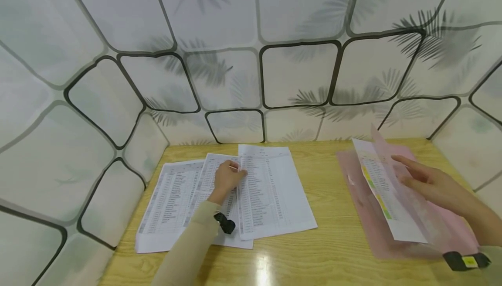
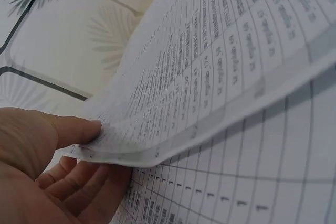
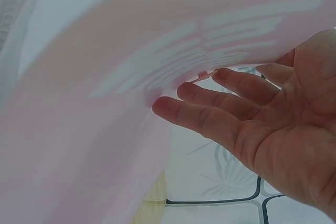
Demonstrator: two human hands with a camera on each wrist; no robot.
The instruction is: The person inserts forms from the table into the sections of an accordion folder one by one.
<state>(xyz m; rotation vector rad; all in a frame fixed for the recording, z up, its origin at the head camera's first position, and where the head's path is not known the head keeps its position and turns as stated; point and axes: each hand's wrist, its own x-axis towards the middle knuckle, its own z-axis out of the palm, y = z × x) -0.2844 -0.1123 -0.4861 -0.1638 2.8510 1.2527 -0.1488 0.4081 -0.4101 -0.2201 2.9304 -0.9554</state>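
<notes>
While the left hand [image 1: 227, 179] pinches the left edge of the rightmost printed sheet [image 1: 274, 190], thumb above and fingers beneath, that edge stands lifted over the middle printed sheet [image 1: 205, 181]. Seen from the left wrist, the lifted edge bows in a curve. Rightmost sheet lies mostly to the right of the left hand, well apart from the right hand [image 1: 435, 185]. Middle sheet lies under the left hand and overlaps the left printed sheet [image 1: 170, 203].

Right side of worktop [image 1: 329, 216]: pink folder [image 1: 376, 233], its translucent cover [image 3: 79, 156] raised. Right hand holds nothing in a grasp; fingers extended, fingertips touching the cover. White sheet [image 1: 376, 181] with yellow and green marking sits in the folder, just left of the right hand.

Dark straps on both wrists. Patterned wall [image 1: 300, 74] behind, leaf shapes and dark outlined blocks.
</notes>
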